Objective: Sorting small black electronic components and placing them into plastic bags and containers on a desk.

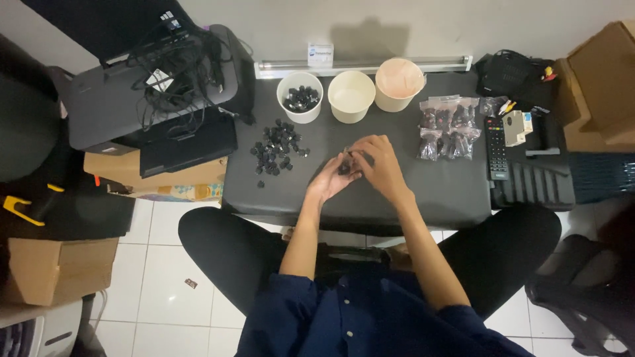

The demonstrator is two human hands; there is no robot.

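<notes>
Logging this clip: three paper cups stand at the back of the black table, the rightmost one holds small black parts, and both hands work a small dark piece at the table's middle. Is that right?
Not quite. In the head view the leftmost cup holds the small black parts; the rightmost cup shows none. The rest stands: three cups at the back of the black table, left hand and right hand on a small dark piece.
</notes>
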